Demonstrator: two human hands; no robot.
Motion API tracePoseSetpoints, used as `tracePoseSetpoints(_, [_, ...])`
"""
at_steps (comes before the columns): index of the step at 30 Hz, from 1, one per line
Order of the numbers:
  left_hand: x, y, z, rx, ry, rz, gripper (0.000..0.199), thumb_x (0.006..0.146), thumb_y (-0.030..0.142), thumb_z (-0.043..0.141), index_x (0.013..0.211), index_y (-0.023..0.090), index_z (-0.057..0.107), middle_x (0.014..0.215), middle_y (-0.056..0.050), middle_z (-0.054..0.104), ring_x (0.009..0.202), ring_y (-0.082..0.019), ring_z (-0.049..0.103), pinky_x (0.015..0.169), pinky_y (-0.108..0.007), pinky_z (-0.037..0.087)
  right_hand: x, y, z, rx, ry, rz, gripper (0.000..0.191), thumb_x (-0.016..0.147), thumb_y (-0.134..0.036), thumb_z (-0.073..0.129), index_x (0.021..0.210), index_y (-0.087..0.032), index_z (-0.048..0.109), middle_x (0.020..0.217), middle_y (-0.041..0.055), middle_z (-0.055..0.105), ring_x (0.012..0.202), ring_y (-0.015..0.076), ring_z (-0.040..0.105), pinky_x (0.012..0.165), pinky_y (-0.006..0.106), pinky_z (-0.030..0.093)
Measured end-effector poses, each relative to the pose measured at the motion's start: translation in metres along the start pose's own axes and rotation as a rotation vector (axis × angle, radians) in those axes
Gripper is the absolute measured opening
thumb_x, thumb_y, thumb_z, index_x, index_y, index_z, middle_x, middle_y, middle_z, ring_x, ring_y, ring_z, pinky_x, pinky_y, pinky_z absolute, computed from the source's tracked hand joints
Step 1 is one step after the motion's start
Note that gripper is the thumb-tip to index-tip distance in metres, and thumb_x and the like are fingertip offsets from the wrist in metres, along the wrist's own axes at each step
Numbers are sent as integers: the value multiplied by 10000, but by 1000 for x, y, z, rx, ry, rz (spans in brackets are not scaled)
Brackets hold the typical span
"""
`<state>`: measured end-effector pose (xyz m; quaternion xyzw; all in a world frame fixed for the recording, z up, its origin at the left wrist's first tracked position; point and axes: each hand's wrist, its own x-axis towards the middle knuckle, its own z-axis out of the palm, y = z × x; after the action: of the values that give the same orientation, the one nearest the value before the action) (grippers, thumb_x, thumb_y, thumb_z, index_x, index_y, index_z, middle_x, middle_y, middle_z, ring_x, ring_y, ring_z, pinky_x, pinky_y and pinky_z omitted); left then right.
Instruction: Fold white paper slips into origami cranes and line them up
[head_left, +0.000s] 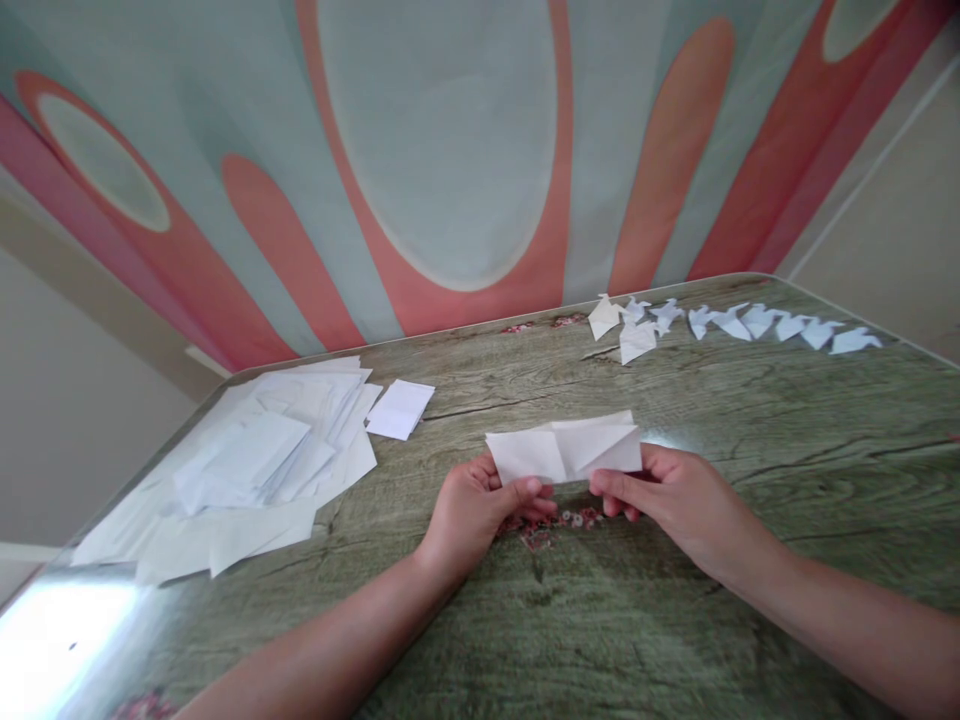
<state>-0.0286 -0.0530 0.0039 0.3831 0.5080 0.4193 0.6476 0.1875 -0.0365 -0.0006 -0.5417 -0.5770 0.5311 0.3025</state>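
Observation:
A folded sheet of white paper (529, 452) is held up between both hands, just above the table. It is a long, narrow strip with a crease down its middle and a slanted flap on the right half. My left hand (480, 500) pinches its lower left part, thumb in front and fingers behind. At the right end, my right hand (660, 490) grips the paper the same way, its thumb along the bottom edge. Parts of the fingers are hidden behind the paper.
On the left lies a large loose pile of white paper sheets (345, 470), with a small folded paper (401, 408) beside it. Several folded paper birds (757, 320) stand in a row along the back right of the wood-patterned table (465, 640). A patterned wall covering (450, 150) rises behind.

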Motion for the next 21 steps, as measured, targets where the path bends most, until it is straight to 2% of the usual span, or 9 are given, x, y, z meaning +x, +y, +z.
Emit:
tracePoseSetpoints(6, [-1,1,-2,81,11,48,273,693,319,802,834,110,698,754,-70,754,669,-193,720,652,-269,572,2,4,-1,8,-3,-2,331,801,-513,644,762,-185,631,666,9,670,589,132,538,578,267,405])
tracePoseSetpoints(10, [-3,5,-1,108,71,75,272,691,330,800,821,113,701,734,-67,750,661,-202,720,619,-265,566,3,6,-3,64,2,-31,336,817,-526,627,792,-192,616,667,0,648,591,132,530,576,267,399])
tracePoseSetpoints(14, [-4,6,2,121,120,107,241,689,311,798,826,134,709,734,-46,751,645,-193,712,630,-269,563,-2,-2,-4,-48,46,-72,308,832,-500,616,758,-201,622,673,-1,647,627,143,547,618,275,406])
tracePoseSetpoints(21, [-5,2,2,287,89,134,222,741,351,741,817,143,729,719,-53,748,642,-188,688,594,-248,505,-6,-8,-3,-55,59,-127,271,825,-472,627,772,-206,631,714,3,657,662,157,570,637,278,429])
